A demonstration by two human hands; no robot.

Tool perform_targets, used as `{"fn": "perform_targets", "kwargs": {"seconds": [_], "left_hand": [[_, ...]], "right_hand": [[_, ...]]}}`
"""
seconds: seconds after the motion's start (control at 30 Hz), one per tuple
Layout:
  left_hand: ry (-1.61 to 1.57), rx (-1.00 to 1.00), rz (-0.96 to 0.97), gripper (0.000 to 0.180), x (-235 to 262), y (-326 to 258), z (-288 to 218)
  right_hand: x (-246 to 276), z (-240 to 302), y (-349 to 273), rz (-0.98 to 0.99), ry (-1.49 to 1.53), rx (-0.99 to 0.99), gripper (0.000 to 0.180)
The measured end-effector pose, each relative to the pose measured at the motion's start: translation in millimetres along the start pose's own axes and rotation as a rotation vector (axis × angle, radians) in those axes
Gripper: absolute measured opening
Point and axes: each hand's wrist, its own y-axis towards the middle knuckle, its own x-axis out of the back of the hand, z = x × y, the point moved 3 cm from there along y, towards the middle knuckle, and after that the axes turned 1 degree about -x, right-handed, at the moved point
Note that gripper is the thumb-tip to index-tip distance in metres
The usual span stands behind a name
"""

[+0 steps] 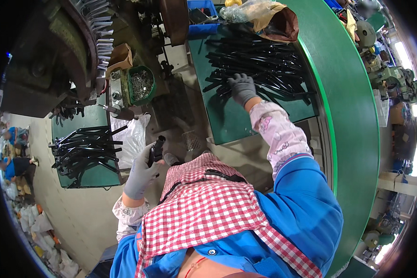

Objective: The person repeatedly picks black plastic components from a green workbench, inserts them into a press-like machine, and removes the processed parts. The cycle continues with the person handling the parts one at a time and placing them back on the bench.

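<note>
My left hand (141,175), in a grey glove, is closed around a short-looking black tubular part (157,147) that points up toward the camera. How long this part is cannot be made out from here. My right hand (242,89), gloved in the same grey, reaches forward to the near left side of a pile of glossy black metal tubes (259,58). Its fingers are spread over the tube ends, and no tube shows lifted in them. The pile lies on a green tabletop (231,123).
Another stack of black bent tubes (85,150) lies on a green table at left, beside a clear plastic bag (132,134). A dark machine (46,65) stands behind, with a green bin of small metal parts (141,85). A blue crate (203,28) and brown paper bag (280,25) sit at back.
</note>
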Motion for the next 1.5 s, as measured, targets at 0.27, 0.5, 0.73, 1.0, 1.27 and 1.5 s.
{"fn": "perform_targets", "kwargs": {"seconds": [0.27, 0.5, 0.73, 1.0, 1.27, 1.5], "left_hand": [[0.580, -0.236, 0.005, 0.042, 50, -14, -38], [0.894, -0.388, -0.031, 0.051, 101, -21, -90], [0.939, -0.526, -0.046, 0.050, 145, -27, -105], [1.362, -0.619, -0.148, 0.040, 182, -2, -105], [1.440, -0.754, -0.141, 0.039, 197, 34, -136], [1.373, -0.867, -0.012, 0.031, 205, 73, -129]], "right_hand": [[26, 8, 9, -0.262, 0.129, 0.456, 0.018], [219, 165, -69, -0.446, 0.391, 0.971, 0.038], [246, 228, -70, -0.417, 0.276, 0.970, 0.034], [248, 291, -55, -0.520, 0.220, 0.874, 0.032], [243, 287, -30, -0.610, 0.206, 0.721, 0.042], [208, 278, 0, -0.733, 0.174, 0.736, 0.044]]}}
